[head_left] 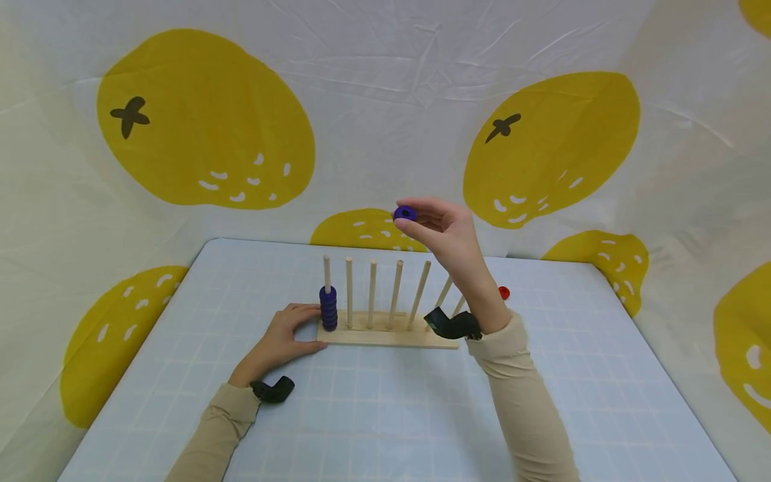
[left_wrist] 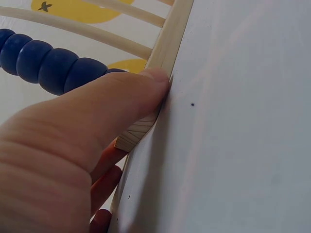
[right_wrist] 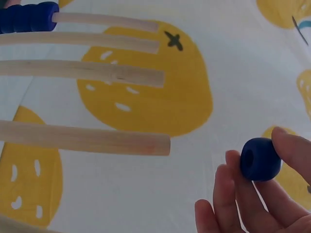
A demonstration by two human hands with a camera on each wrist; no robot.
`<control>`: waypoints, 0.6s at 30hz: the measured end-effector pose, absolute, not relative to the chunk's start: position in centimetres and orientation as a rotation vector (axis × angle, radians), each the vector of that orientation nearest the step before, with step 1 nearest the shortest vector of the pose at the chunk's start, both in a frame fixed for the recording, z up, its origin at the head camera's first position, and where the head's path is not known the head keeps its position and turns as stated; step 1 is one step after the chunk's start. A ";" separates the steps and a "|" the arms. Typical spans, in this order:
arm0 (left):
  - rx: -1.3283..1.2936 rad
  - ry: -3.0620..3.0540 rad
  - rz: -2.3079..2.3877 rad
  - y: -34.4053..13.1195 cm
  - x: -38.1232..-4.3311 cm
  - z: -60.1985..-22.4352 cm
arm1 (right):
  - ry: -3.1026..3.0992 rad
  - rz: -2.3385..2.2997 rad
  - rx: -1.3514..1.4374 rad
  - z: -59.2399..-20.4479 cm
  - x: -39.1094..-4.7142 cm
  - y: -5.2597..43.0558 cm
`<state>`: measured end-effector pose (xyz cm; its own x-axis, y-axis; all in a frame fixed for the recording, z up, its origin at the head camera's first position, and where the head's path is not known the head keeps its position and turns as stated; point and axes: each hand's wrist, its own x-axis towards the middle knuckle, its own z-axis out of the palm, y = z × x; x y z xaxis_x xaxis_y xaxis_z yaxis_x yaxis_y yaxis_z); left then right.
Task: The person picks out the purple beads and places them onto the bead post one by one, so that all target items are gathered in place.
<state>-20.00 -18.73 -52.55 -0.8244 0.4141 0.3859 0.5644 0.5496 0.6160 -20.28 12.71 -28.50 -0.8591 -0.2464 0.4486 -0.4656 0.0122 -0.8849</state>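
Note:
A wooden peg stand [head_left: 385, 338] rests on the table with a row of upright dowels. The leftmost dowel carries a stack of dark blue beads [head_left: 328, 308], and its top part sticks out bare. My left hand [head_left: 280, 341] grips the left end of the stand's base, thumb on the front edge [left_wrist: 155, 80] and fingers behind. Raised above the dowels, my right hand [head_left: 448, 234] pinches one blue bead [right_wrist: 261, 159] between thumb and fingertips. The bead's hole shows in the right wrist view. My right forearm partly hides the rightmost dowels.
Behind my right wrist lies a red bead [head_left: 504, 292], partly covered. The table [head_left: 361, 415] has a pale blue checked cover. A white sheet [head_left: 385, 120] printed with yellow fruit hangs behind and at both sides.

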 end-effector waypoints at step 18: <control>-0.834 -2.598 -1.146 -18.8 -20.1 -52.8 | -2.182 1.692 1.282 -29.8 -22.4 8.7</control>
<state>-20.09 -18.77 -52.77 -0.8261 0.4206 0.3751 0.5606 0.5450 0.6234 -22.43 8.69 -29.85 -0.6413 -0.5484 0.5367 -0.6562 0.0295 -0.7540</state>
